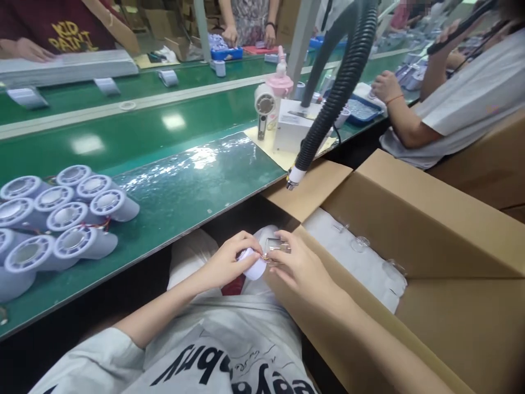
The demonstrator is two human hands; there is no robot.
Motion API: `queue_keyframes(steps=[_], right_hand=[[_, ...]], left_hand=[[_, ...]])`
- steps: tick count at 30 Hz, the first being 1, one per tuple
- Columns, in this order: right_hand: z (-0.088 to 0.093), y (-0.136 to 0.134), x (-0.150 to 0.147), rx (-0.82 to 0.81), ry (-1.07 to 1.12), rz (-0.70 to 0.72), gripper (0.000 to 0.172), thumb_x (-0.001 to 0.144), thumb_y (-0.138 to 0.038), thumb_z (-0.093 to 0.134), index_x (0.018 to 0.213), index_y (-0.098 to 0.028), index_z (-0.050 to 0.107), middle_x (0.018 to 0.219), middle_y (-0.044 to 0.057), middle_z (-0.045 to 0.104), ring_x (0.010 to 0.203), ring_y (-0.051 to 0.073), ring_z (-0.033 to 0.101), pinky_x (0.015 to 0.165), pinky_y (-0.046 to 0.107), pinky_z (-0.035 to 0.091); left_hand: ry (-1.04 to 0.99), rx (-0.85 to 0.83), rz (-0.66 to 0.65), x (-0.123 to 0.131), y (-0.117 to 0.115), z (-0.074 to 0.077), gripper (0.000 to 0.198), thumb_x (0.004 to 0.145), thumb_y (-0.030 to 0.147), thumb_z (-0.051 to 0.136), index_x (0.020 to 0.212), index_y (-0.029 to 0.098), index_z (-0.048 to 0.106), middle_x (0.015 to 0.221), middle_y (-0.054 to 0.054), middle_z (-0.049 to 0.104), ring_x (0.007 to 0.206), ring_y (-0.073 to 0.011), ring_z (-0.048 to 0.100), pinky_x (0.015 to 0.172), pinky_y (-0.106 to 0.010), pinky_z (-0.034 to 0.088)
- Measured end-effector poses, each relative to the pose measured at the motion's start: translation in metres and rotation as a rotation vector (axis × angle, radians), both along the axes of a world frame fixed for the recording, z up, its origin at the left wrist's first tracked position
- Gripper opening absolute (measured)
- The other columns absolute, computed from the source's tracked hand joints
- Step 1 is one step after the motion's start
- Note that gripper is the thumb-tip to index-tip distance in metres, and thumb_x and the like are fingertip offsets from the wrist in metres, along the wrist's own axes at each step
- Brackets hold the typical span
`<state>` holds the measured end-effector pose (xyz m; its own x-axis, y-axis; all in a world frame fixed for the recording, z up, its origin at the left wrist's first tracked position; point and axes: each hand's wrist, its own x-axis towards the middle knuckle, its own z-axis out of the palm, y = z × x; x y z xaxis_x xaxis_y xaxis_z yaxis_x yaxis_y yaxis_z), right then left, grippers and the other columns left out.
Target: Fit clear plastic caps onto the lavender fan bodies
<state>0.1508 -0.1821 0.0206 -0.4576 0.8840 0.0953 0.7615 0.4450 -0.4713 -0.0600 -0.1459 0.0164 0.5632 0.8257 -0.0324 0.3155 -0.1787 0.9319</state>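
Above my lap, my left hand is closed around a pale lavender cylindrical plastic housing. My right hand grips a clear, see-through cylindrical part between thumb and fingers, right beside the housing. Something small and brownish shows where the two pieces meet; whether they are joined I cannot tell. To the left on the green bench stand several lavender housings of a similar kind, with round open ends facing up and red wires among them.
An open cardboard box at my right holds a white sheet with clear parts on it. A black flexible hose hangs over the bench edge. A small fan-like device stands behind. Co-workers sit at right and across the green belt.
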Motion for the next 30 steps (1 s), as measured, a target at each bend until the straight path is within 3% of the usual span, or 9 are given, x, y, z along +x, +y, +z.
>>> queue_keyframes(steps=[4, 7, 9, 14, 17, 20, 22, 25, 30], right_hand=[[0.007, 0.005, -0.009, -0.274, 0.341, 0.017, 0.004, 0.081, -0.021, 0.070, 0.082, -0.021, 0.066, 0.117, 0.008, 0.054, 0.108, 0.024, 0.057, 0.088, 0.037, 0.050], [0.014, 0.004, -0.014, -0.394, 0.567, -0.078, 0.022, 0.090, -0.031, 0.059, 0.072, -0.019, 0.064, 0.104, 0.006, 0.058, 0.096, 0.020, 0.060, 0.078, 0.032, 0.050], [0.016, 0.004, -0.016, -0.404, 0.673, -0.145, 0.028, 0.091, -0.031, 0.057, 0.066, -0.019, 0.063, 0.097, 0.006, 0.061, 0.089, 0.019, 0.060, 0.071, 0.030, 0.049], [0.017, 0.008, -0.012, -0.490, 0.907, -0.216, 0.026, 0.085, -0.033, 0.065, 0.063, -0.020, 0.063, 0.094, 0.005, 0.068, 0.090, 0.021, 0.065, 0.076, 0.033, 0.053], [0.016, 0.006, -0.007, -0.395, 0.798, -0.081, 0.010, 0.078, -0.031, 0.075, 0.084, -0.023, 0.072, 0.118, 0.007, 0.067, 0.112, 0.026, 0.062, 0.093, 0.040, 0.052], [0.014, 0.000, -0.004, -0.168, 0.566, 0.092, 0.038, 0.077, -0.022, 0.077, 0.114, -0.027, 0.067, 0.138, 0.007, 0.056, 0.126, 0.027, 0.053, 0.106, 0.042, 0.045], [0.013, -0.005, -0.003, -0.099, 0.518, 0.129, 0.039, 0.081, -0.021, 0.074, 0.118, -0.026, 0.062, 0.139, 0.007, 0.055, 0.126, 0.025, 0.054, 0.106, 0.041, 0.046], [0.014, -0.008, -0.003, -0.147, 0.535, 0.125, 0.039, 0.081, -0.024, 0.075, 0.117, -0.026, 0.060, 0.137, 0.007, 0.057, 0.122, 0.024, 0.057, 0.102, 0.038, 0.050], [0.022, -0.008, -0.005, -0.278, 0.594, 0.096, 0.042, 0.079, -0.027, 0.077, 0.117, -0.025, 0.059, 0.132, 0.007, 0.060, 0.113, 0.022, 0.063, 0.095, 0.036, 0.056]], left_hand=[[0.004, 0.107, 0.105, -0.014, -0.007, -0.003, 0.036, 0.082, 0.038, 0.066, 0.113, 0.020, 0.061, 0.100, -0.006, 0.060, 0.089, -0.0179, 0.058, 0.083, -0.032, 0.046], [-0.020, 0.194, 0.077, -0.022, -0.007, -0.011, 0.066, 0.063, 0.047, 0.081, 0.120, 0.022, 0.061, 0.105, -0.007, 0.056, 0.095, -0.0212, 0.057, 0.087, -0.036, 0.049], [-0.014, 0.236, 0.002, -0.025, -0.007, -0.015, 0.068, 0.058, 0.047, 0.084, 0.119, 0.023, 0.064, 0.117, -0.010, 0.052, 0.104, -0.0249, 0.057, 0.095, -0.042, 0.048], [-0.156, 0.008, -0.082, -0.022, -0.013, -0.017, 0.068, 0.068, 0.036, 0.081, 0.130, 0.024, 0.055, 0.128, -0.013, 0.057, 0.111, -0.0259, 0.059, 0.092, -0.040, 0.052], [-0.303, -0.182, 0.005, -0.019, -0.017, -0.014, 0.069, 0.069, 0.031, 0.081, 0.132, 0.023, 0.053, 0.131, -0.012, 0.057, 0.106, -0.0229, 0.063, 0.086, -0.034, 0.055], [-0.343, -0.304, 0.060, -0.021, -0.020, -0.009, 0.070, 0.069, 0.031, 0.081, 0.132, 0.022, 0.052, 0.128, -0.012, 0.060, 0.099, -0.0208, 0.065, 0.084, -0.032, 0.054], [-0.309, -0.340, 0.047, -0.025, -0.021, -0.005, 0.073, 0.069, 0.034, 0.080, 0.135, 0.022, 0.050, 0.125, -0.012, 0.062, 0.094, -0.0201, 0.066, 0.079, -0.030, 0.055], [-0.276, -0.299, -0.009, -0.030, -0.021, 0.003, 0.074, 0.070, 0.035, 0.080, 0.137, 0.025, 0.050, 0.130, -0.012, 0.060, 0.097, -0.0222, 0.066, 0.077, -0.030, 0.055], [-0.309, -0.103, -0.081, -0.033, -0.023, 0.010, 0.074, 0.067, 0.026, 0.083, 0.135, 0.031, 0.053, 0.139, -0.008, 0.054, 0.122, -0.0261, 0.056, 0.097, -0.035, 0.050]])
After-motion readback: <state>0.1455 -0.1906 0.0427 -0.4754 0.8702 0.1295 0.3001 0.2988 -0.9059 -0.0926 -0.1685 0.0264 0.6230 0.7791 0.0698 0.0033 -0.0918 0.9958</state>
